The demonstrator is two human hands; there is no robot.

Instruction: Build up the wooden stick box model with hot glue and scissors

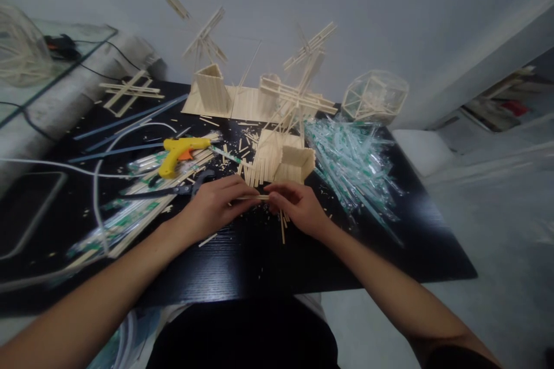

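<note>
Between both hands, level above the black table, is a short thin wooden stick (257,198). My left hand (223,199) pinches its left part between thumb and fingers. At its other end my right hand (298,204) closes on it with thumb and fingertips. Just beyond my hands stands an open box of wooden sticks (295,165) on a stick base, with loose cut sticks (261,172) along its left side. Beside my left hand lies a pair of dark-handled scissors (173,191), partly hidden. A yellow glue gun (179,154) rests farther left on packs of sticks.
Stick-built windmill models (212,89) stand along the wall at the back. A heap of clear plastic wrappers (355,158) covers the right side. A white cable (97,196) loops across the left, and wood scraps litter the black table (242,277).
</note>
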